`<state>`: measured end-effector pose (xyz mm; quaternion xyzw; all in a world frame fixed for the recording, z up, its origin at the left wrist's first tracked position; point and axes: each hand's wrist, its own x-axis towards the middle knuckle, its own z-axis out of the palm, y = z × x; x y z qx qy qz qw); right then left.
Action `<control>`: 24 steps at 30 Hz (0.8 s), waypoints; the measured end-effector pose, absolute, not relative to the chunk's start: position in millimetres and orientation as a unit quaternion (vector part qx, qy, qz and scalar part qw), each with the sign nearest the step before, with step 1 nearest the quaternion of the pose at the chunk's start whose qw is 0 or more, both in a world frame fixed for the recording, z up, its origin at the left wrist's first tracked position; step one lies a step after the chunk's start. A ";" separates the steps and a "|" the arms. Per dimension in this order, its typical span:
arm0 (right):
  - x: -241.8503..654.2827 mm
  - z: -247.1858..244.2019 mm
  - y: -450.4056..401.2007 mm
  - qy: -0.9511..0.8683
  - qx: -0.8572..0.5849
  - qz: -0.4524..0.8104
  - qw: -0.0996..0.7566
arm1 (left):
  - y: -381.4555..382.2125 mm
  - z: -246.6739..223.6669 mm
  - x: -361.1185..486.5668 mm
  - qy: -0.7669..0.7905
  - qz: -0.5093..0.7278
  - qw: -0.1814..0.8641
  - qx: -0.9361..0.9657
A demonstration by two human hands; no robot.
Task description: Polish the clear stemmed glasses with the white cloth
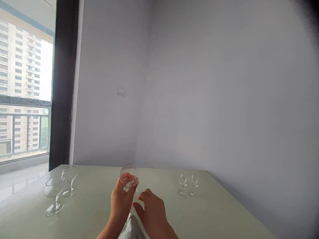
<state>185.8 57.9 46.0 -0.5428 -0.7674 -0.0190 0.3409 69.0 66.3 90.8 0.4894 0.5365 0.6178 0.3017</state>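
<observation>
My left hand (121, 200) is closed around a clear stemmed glass (132, 182), raised over the table and tilted so a round edge faces me. Its fingers show through the glass. Just to the right, my right hand (154, 210) is apart from the glass, thumb and curved fingers spread with nothing visible between them. Between my forearms lies some greyish-white fabric (132, 227); I cannot tell whether it is a cloth or clothing.
On the pale green table (199, 219), a large goblet (54, 191) stands at the left with another goblet (70, 181) behind it. Toward the right stand a small stemmed glass (183, 181) and its neighbour (194, 182). Grey walls (219, 93) rise behind; a window is at the left.
</observation>
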 end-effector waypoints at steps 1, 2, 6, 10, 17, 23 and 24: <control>188.7 52.9 57.6 -0.753 -0.547 -0.025 0.365 | 66.8 88.2 71.7 0.537 0.612 0.309 0.492; 190.7 58.1 57.4 -0.745 -0.543 -0.028 0.387 | 67.3 84.8 74.9 0.535 0.606 0.320 0.494; 193.1 58.9 62.8 -0.729 -0.557 -0.017 0.398 | 71.8 66.2 87.6 0.505 0.601 0.369 0.498; 193.6 43.9 75.1 -0.728 -0.552 0.022 0.406 | 76.9 51.0 95.2 0.480 0.617 0.395 0.484; 216.1 33.8 78.4 -0.716 -0.580 0.031 0.387 | 77.5 33.3 96.8 0.480 0.596 0.288 0.576; 311.2 29.0 77.5 -0.629 -0.689 0.014 0.359 | 103.9 -21.4 79.3 0.502 0.503 0.209 0.672; 332.9 27.0 77.3 -0.611 -0.710 0.011 0.352 | 109.2 -29.5 77.2 0.518 0.469 0.205 0.685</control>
